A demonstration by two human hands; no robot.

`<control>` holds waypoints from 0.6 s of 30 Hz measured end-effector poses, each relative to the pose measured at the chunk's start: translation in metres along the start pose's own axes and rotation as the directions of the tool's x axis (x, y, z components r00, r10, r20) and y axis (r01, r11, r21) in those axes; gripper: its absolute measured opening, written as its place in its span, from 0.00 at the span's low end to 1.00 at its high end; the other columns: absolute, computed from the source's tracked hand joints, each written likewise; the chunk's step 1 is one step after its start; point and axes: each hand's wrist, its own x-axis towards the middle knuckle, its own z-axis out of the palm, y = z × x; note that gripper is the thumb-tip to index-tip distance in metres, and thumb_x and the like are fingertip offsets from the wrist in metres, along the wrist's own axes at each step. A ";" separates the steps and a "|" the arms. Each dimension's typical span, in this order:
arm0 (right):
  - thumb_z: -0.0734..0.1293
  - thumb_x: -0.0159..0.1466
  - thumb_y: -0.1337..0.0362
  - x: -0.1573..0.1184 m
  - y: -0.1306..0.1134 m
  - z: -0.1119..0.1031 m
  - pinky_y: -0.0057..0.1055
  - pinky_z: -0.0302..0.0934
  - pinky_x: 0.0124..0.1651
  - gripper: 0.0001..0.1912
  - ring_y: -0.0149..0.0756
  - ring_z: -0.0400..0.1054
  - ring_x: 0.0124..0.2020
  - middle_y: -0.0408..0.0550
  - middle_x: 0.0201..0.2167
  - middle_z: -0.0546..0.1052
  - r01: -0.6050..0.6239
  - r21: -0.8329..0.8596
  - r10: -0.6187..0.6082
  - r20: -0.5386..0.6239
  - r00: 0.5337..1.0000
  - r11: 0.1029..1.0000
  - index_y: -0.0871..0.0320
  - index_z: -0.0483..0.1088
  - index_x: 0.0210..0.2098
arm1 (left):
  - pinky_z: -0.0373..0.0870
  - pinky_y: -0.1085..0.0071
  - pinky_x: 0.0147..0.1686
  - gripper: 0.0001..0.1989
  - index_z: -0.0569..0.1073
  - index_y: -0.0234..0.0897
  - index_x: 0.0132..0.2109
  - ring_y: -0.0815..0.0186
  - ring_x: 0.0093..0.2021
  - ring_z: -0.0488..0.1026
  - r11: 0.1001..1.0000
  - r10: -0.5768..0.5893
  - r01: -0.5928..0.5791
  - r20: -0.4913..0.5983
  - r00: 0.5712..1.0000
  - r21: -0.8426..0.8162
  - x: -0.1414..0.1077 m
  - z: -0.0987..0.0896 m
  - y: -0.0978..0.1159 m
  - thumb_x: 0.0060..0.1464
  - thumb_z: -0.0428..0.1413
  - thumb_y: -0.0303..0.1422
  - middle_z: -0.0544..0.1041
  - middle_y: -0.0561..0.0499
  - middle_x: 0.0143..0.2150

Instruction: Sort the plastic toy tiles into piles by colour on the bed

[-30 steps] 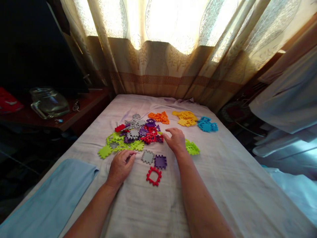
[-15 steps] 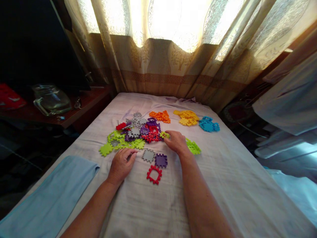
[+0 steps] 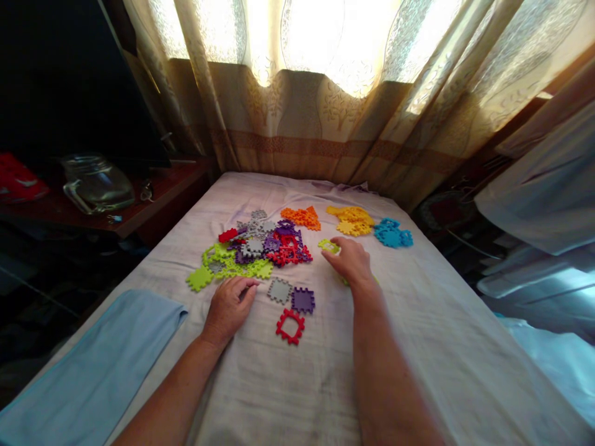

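My right hand (image 3: 351,259) pinches a lime-green interlocking tile (image 3: 328,246) between thumb and fingers, to the right of the mixed pile. Beneath that hand, the green pieces on the sheet are almost wholly hidden. My left hand (image 3: 230,305) rests on the sheet with loosely bent fingers and holds nothing. Just beyond its fingers lie flat lime-green pieces (image 3: 223,263). Grey, purple and red pieces (image 3: 287,246) are heaped together behind them. Between my hands lie a grey tile (image 3: 279,290), a purple tile (image 3: 303,300) and a red square frame (image 3: 290,326).
Orange pieces (image 3: 302,217), yellow pieces (image 3: 351,220) and blue pieces (image 3: 393,233) form separate piles at the back. A folded light-blue cloth (image 3: 102,359) covers the left edge of the bed. A glass jug (image 3: 96,184) lies on the dark side table.
My right hand has moved right, carrying the lime-green tile away from the mixed pile and over the green pieces at the right. My left hand has stayed in place.
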 end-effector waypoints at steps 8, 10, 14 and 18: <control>0.65 0.61 0.49 0.000 0.035 -0.008 0.45 0.62 0.52 0.23 0.52 0.68 0.55 0.55 0.52 0.76 -0.207 -0.054 0.212 0.102 0.972 0.977 0.51 0.74 0.52 | 0.70 0.63 0.45 0.11 0.77 0.41 0.38 0.61 0.40 0.75 1.000 -0.007 0.007 0.008 1.000 0.002 0.000 0.000 0.000 0.58 0.51 0.37 0.80 0.50 0.37; 0.66 0.60 0.49 0.000 0.036 -0.008 0.46 0.62 0.52 0.23 0.52 0.68 0.55 0.55 0.53 0.76 -0.220 -0.064 0.227 0.124 0.966 0.973 0.50 0.75 0.51 | 0.71 0.63 0.44 0.11 0.77 0.41 0.38 0.61 0.40 0.75 1.000 -0.005 0.005 0.011 1.000 -0.001 0.000 0.000 0.000 0.58 0.51 0.37 0.80 0.50 0.37; 0.66 0.61 0.51 0.000 0.028 -0.008 0.47 0.61 0.53 0.21 0.53 0.67 0.55 0.55 0.53 0.75 -0.167 -0.052 0.171 0.066 0.983 0.985 0.51 0.75 0.51 | 0.71 0.63 0.45 0.11 0.77 0.41 0.38 0.61 0.40 0.75 1.000 -0.013 0.013 0.009 1.000 -0.002 0.000 0.000 0.000 0.58 0.51 0.37 0.80 0.49 0.37; 0.62 0.65 0.62 -0.004 -0.007 -0.002 0.37 0.60 0.55 0.16 0.42 0.68 0.53 0.49 0.52 0.76 0.124 0.055 -0.122 -0.026 0.992 0.991 0.50 0.77 0.48 | 0.71 0.63 0.45 0.11 0.77 0.41 0.38 0.61 0.41 0.75 1.000 -0.026 0.026 0.005 1.000 -0.008 0.000 -0.001 0.001 0.58 0.50 0.37 0.80 0.50 0.37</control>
